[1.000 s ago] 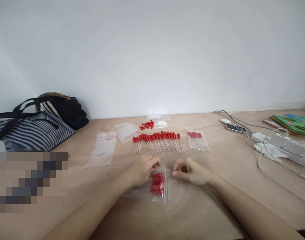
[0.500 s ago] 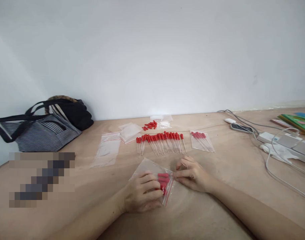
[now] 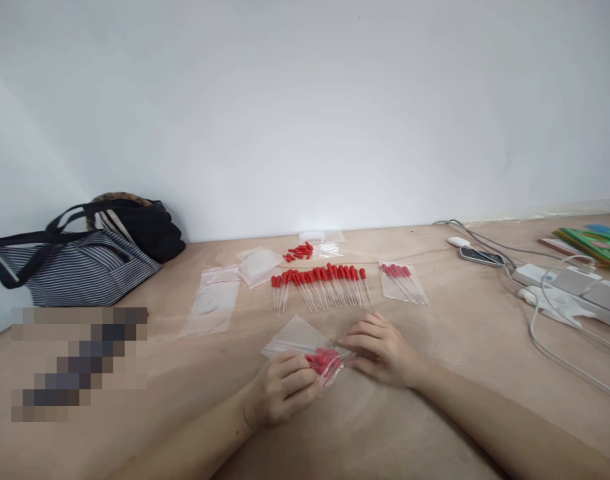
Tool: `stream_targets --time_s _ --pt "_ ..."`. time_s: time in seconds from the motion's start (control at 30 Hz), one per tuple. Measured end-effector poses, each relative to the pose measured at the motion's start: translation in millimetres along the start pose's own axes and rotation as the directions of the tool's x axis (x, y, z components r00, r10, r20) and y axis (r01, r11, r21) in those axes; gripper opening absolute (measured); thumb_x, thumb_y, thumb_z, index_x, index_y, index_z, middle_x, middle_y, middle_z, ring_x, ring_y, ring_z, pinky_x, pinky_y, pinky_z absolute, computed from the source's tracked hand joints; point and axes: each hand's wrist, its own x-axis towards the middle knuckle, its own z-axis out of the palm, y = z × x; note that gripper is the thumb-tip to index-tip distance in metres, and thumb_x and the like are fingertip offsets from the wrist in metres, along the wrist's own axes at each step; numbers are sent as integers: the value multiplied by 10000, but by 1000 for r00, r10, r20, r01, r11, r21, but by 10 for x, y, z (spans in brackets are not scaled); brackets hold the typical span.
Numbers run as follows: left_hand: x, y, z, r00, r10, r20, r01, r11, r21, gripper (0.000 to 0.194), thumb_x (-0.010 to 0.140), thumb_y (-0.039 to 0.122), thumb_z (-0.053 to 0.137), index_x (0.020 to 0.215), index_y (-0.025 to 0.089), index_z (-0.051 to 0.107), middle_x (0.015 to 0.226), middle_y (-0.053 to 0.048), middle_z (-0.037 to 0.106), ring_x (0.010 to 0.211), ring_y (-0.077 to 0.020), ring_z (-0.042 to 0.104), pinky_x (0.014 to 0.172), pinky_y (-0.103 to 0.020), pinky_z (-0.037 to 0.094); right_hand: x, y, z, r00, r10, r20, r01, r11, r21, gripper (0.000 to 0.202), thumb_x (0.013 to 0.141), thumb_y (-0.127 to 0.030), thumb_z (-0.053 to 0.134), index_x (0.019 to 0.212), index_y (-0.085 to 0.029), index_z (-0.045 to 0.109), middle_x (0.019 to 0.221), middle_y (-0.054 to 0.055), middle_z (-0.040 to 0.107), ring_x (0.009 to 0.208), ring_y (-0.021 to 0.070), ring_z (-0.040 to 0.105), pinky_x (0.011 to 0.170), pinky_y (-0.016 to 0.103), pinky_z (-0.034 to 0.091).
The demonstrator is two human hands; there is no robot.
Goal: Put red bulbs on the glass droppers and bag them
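Note:
A clear zip-lock bag [image 3: 295, 333] lies at an angle in front of me, with several red-bulbed droppers [image 3: 325, 361] inside it. Its lower left edge is pinched in my left hand [image 3: 285, 388]. At the opposite corner, beside the red zip line, my right hand [image 3: 379, 350] grips the bag between thumb and fingers. Beyond my hands, a row of loose droppers [image 3: 329, 287] lies side by side, red bulbs pointing away from me. Another bag of droppers [image 3: 403, 283] rests to the right of that row.
Flat zip-lock bags [image 3: 212, 300] lie to the left. Behind the row are loose red rubber bulbs [image 3: 299, 251] and thin clear tubes [image 3: 327, 249]. A striped bag [image 3: 95, 267] stands far left; a power strip [image 3: 575, 287] with cables occupies the right.
The bag's mouth edge has lifted and bunched up between my hands. My left hand has closed at its near edge, and the right hand's fingers have drawn in around the corner.

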Motion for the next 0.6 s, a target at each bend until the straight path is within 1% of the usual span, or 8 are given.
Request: stream_targets --time_s 0.07,0.17,0.27,0.3,0.37,0.47,0.53,0.6 --pt "15 -16 13 998 -3 -68 3 1000 -4 122 818 65 478 819 168 542 658 9 624 583 -110 555 522 -242 463 1 13 14 994 -55 -91 50 997 -60 228 796 -223 544 1020 -216 580 826 27 643 781 152 527 708 324 378" --pt "80 -21 1 988 20 -153 -21 1000 -7 112 820 51 476 765 133 530 621 5 610 569 -107 553 503 -229 457 21 7 26 965 -173 -197 151 981 -121 175 809 -168 521 961 -207 599 757 11 659 783 149 545 748 344 389" --pt "145 4 -65 988 47 -146 -40 998 52 134 814 49 486 720 134 530 603 11 619 534 -102 558 468 -219 440 29 -23 16 949 -230 -217 202 969 -145 156 827 -146 474 914 -189 596 752 23 664 720 144 556 689 332 419" --pt "159 20 -95 989 59 -136 -47 995 87 139 808 45 493 710 137 529 619 8 632 517 -97 558 445 -211 426 25 -39 12 951 -221 -214 198 972 -124 170 831 -133 452 920 -181 588 777 36 664 702 138 559 653 313 432" --pt "175 60 -153 991 60 -118 -42 988 152 156 800 30 492 695 140 523 688 -13 665 500 -87 562 412 -196 407 8 -79 11 966 -160 -204 160 987 -17 200 832 -92 406 934 -165 562 847 63 655 705 121 575 601 259 458" --pt "171 108 -214 992 46 -114 -24 983 184 173 804 16 468 691 139 510 778 -54 688 564 -98 602 446 -195 452 -22 -138 21 980 -69 -188 101 981 168 213 831 -45 361 894 -163 527 939 87 635 806 98 598 638 196 494" --pt "156 110 -230 993 53 -110 -31 982 188 155 801 25 474 699 133 517 786 -70 693 626 -120 624 500 -210 493 -32 -155 20 982 -74 -176 109 975 195 195 838 -49 365 865 -166 519 993 102 624 868 99 600 687 189 504" --pt "131 74 -223 993 61 -106 -40 980 193 130 797 40 492 713 131 530 797 -73 698 671 -133 634 546 -219 519 -29 -141 7 979 -105 -175 132 980 150 175 851 -70 377 871 -162 524 1034 118 615 908 110 597 719 194 511"
